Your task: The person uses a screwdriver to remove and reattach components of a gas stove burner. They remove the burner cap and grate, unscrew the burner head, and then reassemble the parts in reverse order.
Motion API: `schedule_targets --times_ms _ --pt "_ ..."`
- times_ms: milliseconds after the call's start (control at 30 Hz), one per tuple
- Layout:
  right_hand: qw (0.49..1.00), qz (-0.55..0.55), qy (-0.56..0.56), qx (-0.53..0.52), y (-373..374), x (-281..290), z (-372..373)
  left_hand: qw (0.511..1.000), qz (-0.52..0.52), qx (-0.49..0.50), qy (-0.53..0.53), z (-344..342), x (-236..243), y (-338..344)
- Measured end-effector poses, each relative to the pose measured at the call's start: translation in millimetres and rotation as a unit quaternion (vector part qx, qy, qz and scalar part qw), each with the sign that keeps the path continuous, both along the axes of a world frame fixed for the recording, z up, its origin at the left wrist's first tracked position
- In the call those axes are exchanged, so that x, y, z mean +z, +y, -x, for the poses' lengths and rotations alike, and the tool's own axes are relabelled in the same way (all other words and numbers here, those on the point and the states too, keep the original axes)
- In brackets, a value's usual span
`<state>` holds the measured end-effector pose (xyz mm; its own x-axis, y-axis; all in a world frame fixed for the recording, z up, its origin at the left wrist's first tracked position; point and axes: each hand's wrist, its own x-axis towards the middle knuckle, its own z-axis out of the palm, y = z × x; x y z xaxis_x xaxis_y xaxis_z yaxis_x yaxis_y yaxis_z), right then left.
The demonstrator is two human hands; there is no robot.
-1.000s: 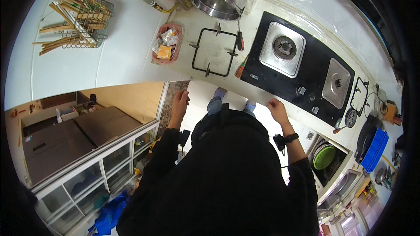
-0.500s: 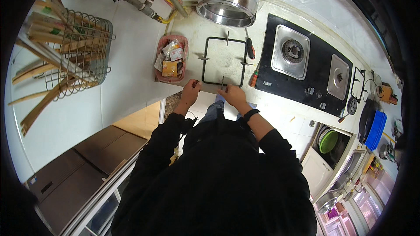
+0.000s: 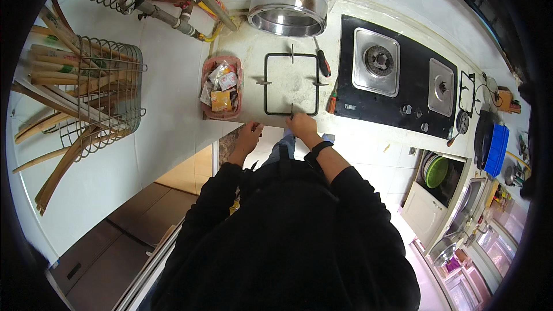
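Observation:
A square black stove grate [image 3: 266,85] with a prong on each side lies on the white countertop in front of me. My right hand [image 3: 303,128] is at its near edge, thumb and fingers closed at the front prong and covering the prong's lower end. To the left, my left hand [image 3: 249,138] hovers just off the counter's front edge with curled fingers. Something small and dark shows at its fingertips, too small to name. A pink plastic basket [image 3: 205,110] of small packets stands left of the grate.
A black two-burner gas hob [image 3: 377,103] is set in the counter at right. Between it and the grate lie a red-and-black screwdriver [image 3: 324,64] and an orange-handled tool [image 3: 332,103]. Behind stands a shiny metal ring [image 3: 288,6]; a wire rack [image 3: 141,80] of chopsticks hangs left.
The view has shifted, so the counter sits slightly further left. My left hand has drawn back a little from the counter edge; my right hand stays at the front prong.

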<state>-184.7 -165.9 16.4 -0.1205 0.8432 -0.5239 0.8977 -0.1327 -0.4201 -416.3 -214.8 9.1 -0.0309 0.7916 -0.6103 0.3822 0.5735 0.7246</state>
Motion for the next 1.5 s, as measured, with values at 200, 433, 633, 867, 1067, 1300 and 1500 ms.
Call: schedule_targets --times_ms 200,433,633,867,1067,1300,1500 --pt "0.999 -0.033 0.026 0.004 -7 22 6 0.999 -0.003 0.016 -0.038 5 -4 -1" --pt "0.992 -0.033 0.117 -0.016 -46 72 -10 0.998 -0.003 -0.024 -0.058 6 -5 -23" --pt "0.982 -0.015 0.184 -0.05 -77 126 -58 0.996 0.028 -0.034 -0.074 6 -4 -42" --pt "0.983 -0.021 0.133 -0.128 -93 184 -134 0.995 0.016 -0.027 -0.1 5 -18 -38" --pt "0.979 -0.156 -0.033 -0.129 -38 144 -215 0.996 0.003 -0.049 -0.075 -18 -4 -34" --pt "0.979 -0.173 -0.065 -0.086 43 83 -292 0.999 -0.035 0.024 -0.019 -42 26 -64" --pt "0.983 -0.167 -0.056 -0.056 74 42 -317 0.992 -0.03 0.12 -0.002 -70 40 -111"
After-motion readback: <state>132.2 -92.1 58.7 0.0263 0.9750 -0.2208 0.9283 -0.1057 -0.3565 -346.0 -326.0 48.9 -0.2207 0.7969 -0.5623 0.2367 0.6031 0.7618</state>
